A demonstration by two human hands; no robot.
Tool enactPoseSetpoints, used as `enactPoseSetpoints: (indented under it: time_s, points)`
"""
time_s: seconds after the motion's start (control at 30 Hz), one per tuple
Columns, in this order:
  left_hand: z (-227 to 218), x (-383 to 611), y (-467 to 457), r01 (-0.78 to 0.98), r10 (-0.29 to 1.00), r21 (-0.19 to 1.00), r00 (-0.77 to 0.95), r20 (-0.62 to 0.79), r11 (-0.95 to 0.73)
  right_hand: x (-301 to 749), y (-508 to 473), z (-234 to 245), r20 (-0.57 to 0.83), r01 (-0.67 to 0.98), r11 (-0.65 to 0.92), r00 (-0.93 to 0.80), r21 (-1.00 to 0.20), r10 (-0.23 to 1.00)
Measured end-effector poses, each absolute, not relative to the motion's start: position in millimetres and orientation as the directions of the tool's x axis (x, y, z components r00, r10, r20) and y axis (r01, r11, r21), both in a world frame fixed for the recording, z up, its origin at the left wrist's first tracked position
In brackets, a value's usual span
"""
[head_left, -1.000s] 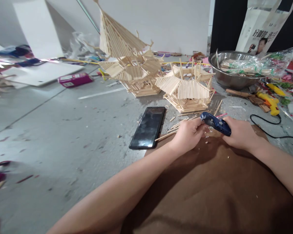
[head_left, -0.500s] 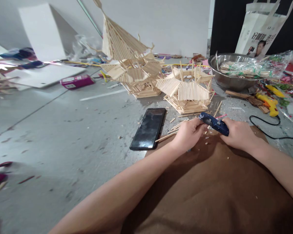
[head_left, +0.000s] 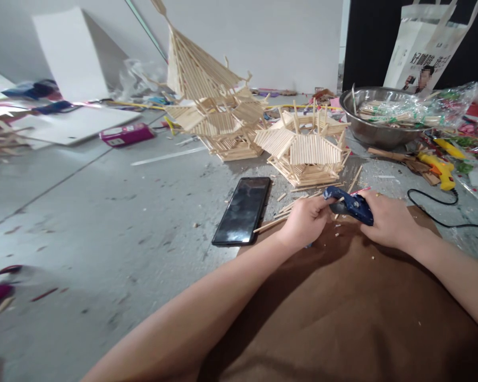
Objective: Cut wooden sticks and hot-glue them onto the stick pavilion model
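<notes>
My right hand (head_left: 388,218) is closed around a dark blue hand cutter (head_left: 354,207), whose jaw end points left and is partly hidden. My left hand (head_left: 306,218) pinches at that end, and a short bit of thin wooden stick (head_left: 341,199) shows by its fingertips against the cutter. Loose wooden sticks (head_left: 287,207) lie beside and beneath my left hand. Just beyond both hands stands a small many-sided stick structure (head_left: 315,148) with sloped roof panels and upright posts. Behind it to the left rises a taller stick pagoda (head_left: 223,119) with a pointed roof.
A black phone (head_left: 242,211) lies left of my left hand. At the right are a metal basin (head_left: 376,135) of bundled sticks, a yellow glue gun (head_left: 442,171) with a black cord, and a white bag (head_left: 422,53). A purple box (head_left: 126,135) sits left on the grey floor.
The cutter has turned slightly in my right hand, and a short stick end now shows against it. My left hand has barely moved.
</notes>
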State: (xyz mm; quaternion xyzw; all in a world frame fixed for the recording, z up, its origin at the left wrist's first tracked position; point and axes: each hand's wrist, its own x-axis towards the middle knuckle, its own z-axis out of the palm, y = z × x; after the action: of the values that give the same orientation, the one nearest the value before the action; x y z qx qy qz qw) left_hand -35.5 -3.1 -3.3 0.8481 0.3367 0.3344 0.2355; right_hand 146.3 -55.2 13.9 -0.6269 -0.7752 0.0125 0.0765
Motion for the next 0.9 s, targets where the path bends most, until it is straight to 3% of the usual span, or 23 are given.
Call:
enactPoseSetpoints:
  time_s: [0.5,0.9]
  points:
    - [-4.7,-35.5,-3.2,0.386,0.683,0.585,0.567,0.46,-0.714,147.6,-55.3,13.8,0.106,0.97,0.196,-0.182,-0.145,0.978]
    - [-3.0,-35.3,-4.9,0.409,0.708,0.602,0.566,0.422,-0.685,148.7,-55.0,12.7,0.093,0.976,0.176,-0.165,-0.125,0.982]
